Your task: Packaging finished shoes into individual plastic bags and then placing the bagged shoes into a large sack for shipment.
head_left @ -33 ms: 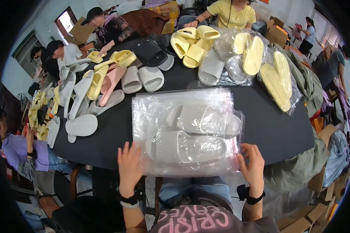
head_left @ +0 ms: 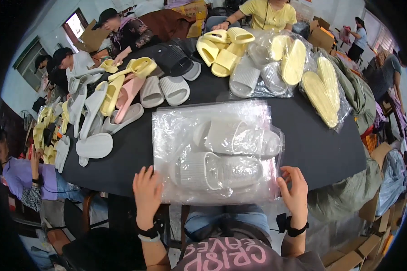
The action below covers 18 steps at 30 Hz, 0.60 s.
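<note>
A pair of grey ribbed slippers (head_left: 196,171) lies side by side in a clear plastic bag (head_left: 273,176) in front of me. Beneath it spreads a larger clear plastic sheet or bag (head_left: 174,122); whether there are several layers I cannot tell. My left hand (head_left: 148,192) is open beside the lower left edge of the plastic, fingers spread and nothing held. At the opposite side, my right hand (head_left: 295,187) is open too, its fingers curved and apart, the thumb close to the bag's right edge. Whether either hand touches the plastic is hard to make out.
Loose grey, yellow and pink slippers (head_left: 130,92) crowd the left of the black table (head_left: 312,153). Yellow slippers (head_left: 226,61) and bagged pairs (head_left: 321,90) sit along the far right side. People work around the table. Cardboard boxes (head_left: 348,250) stand on the floor at lower right.
My left hand has shifted slightly left, away from the plastic. My right hand and the bagged slippers are nearly unchanged.
</note>
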{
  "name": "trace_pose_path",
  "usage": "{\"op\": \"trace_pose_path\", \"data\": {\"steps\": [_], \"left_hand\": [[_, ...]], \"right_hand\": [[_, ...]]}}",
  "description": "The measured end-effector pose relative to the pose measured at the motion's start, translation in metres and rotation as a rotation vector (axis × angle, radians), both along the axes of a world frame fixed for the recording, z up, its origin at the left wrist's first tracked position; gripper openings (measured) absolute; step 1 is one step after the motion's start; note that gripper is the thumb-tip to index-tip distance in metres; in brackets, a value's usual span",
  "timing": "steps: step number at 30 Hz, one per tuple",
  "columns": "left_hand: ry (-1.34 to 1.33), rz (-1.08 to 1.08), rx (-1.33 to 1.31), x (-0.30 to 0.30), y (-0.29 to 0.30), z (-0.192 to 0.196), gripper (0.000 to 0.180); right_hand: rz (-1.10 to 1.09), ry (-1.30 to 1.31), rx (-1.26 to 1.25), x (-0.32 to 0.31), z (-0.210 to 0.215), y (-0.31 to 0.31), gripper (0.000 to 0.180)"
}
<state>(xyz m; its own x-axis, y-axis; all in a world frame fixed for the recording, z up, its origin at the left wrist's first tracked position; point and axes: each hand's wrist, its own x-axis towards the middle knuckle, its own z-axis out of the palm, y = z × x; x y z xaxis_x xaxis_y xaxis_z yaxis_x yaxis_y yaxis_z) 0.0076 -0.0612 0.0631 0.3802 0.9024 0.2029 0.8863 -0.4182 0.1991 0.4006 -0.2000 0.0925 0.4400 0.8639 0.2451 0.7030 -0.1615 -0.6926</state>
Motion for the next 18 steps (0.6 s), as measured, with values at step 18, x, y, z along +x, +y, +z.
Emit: {"op": "trace_pose_path", "data": {"steps": [18], "left_hand": [[-1.000, 0.319, -0.531, 0.013, -0.017, -0.013, 0.013]], "right_hand": [[0.184, 0.375, -0.107, 0.007, -0.030, -0.033, 0.049]]}}
